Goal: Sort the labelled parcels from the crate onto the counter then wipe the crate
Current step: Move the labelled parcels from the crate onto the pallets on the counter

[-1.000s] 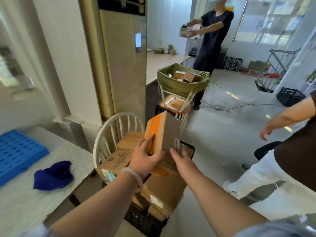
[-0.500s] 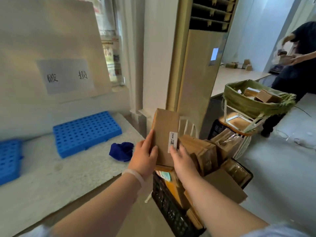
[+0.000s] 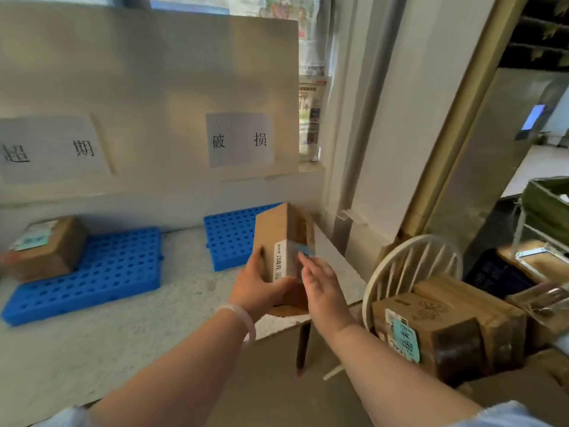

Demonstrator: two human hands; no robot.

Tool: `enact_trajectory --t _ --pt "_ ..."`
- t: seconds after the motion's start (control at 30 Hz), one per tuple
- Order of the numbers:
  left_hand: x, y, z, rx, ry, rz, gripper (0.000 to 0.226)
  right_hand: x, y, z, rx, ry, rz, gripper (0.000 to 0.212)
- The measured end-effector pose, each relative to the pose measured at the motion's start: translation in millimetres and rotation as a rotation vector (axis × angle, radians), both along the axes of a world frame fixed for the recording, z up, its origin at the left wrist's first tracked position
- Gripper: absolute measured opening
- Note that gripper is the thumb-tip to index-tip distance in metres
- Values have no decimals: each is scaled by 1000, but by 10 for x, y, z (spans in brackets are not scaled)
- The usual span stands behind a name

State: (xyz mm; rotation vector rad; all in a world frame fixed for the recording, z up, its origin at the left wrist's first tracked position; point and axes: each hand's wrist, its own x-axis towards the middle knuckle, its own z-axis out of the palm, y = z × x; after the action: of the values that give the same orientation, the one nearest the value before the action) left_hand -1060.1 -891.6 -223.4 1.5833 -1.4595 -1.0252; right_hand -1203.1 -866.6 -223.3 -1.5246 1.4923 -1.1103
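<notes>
A tall brown cardboard parcel (image 3: 278, 238) with a white label stands upright above the counter's right end, in front of the right blue pallet (image 3: 229, 238). My left hand (image 3: 258, 285) grips its lower left side. My right hand (image 3: 320, 282) rests flat against its right face, fingers spread. Another labelled parcel (image 3: 46, 248) sits on the left blue pallet (image 3: 101, 272). More parcels (image 3: 443, 328) are piled at the lower right; the crate under them is hidden.
The speckled counter (image 3: 138, 328) runs along a white board with two paper signs (image 3: 240, 140). A white round chair back (image 3: 409, 272) stands beside the parcel pile. A green-lined basket (image 3: 548, 208) on a stand is at the far right.
My view has swung left toward the counter. The parcel in my hands has moved from above the pile to over the counter by the right pallet. The blue cloth is now hidden from view.
</notes>
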Motion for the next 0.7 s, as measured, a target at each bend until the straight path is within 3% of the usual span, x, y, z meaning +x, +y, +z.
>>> enact_trajectory --t 0.1,0.17,0.3,0.47,0.7 --pt "471 -83 -41 12 197 33 86 332 -235 -49 -46 173 55 43" --pt "764 -151 -74 53 265 31 81 540 -375 -87 -22 236 56 52" --pt "1289 -279 -90 111 368 -1 52 1030 -586 -73 129 59 149 64" --pt "1845 -433 -154 6 294 -3 45 1686 -781 -196 101 7 213 64" --pt "2532 -580 -433 -40 1 -26 59 2330 -1048 -419 135 88 307 66"
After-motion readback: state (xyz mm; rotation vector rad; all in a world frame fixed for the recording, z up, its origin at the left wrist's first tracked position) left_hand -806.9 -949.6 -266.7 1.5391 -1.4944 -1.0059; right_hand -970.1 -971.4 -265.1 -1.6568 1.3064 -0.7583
